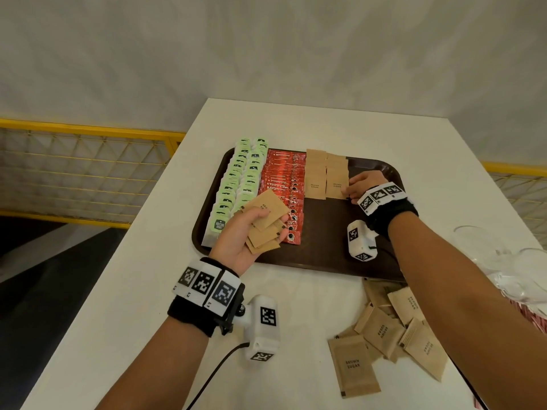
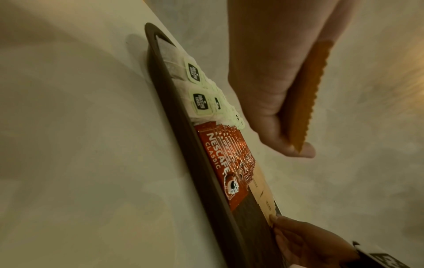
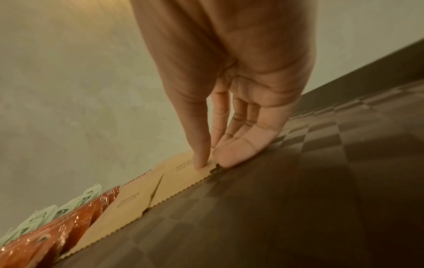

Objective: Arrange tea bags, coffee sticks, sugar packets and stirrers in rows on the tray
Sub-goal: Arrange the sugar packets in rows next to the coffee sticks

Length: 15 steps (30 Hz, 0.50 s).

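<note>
From the head view, my left hand (image 1: pixel 247 232) is gripping a fan of sugar packets (image 1: pixel 268 221) over the tray (image 1: pixel 325 250) at its 7 o'clock. My left wrist view is showing the thumb pressing them (serrated edges out). My right wrist view is showing my right hand (image 3: pixel 229 108), fingers straight, pressing the front packet (image 3: pixel 183 174) flat at the tray's 2 o'clock.

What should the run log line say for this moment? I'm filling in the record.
stage: sugar rows | left hand: holds spare brown sugar packets | right hand: pressing brown sugar packet onto tray | stirrers: none visible
</note>
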### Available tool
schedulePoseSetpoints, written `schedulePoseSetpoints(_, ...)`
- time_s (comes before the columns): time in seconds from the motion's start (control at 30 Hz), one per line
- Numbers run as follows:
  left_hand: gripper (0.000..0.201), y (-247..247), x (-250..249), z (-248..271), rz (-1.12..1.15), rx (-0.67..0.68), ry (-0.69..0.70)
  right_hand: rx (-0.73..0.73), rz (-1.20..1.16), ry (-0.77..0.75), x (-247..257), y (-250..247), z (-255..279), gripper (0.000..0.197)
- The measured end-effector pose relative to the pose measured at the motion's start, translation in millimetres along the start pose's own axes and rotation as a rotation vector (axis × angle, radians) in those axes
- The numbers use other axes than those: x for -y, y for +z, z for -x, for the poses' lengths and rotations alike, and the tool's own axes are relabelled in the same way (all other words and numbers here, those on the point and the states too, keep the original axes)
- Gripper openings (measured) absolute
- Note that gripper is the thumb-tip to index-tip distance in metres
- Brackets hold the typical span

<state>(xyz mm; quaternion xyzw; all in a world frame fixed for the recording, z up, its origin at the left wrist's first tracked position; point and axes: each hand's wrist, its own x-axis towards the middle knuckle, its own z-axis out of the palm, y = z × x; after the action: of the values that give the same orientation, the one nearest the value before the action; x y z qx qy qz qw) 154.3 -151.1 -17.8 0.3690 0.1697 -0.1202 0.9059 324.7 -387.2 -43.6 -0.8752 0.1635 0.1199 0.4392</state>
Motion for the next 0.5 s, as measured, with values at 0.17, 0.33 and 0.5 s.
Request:
schedulePoseSetpoints(0.17,0.030,-1,2,-1,0.002,0.008,0.005,-0.005,0.030,0.001,-3,1,-5,0.036)
schedulePoseSetpoints(0.33,0.027,1,3,-4,-0.016,0.031,0.016,-0.132,0.110,-0.122,8,3,12,0.041)
schedulePoseSetpoints(0.5,0.021,6,6,-8,-0.002,0.059,0.056,0.107,-0.018,-0.386,41,16,86,0.042)
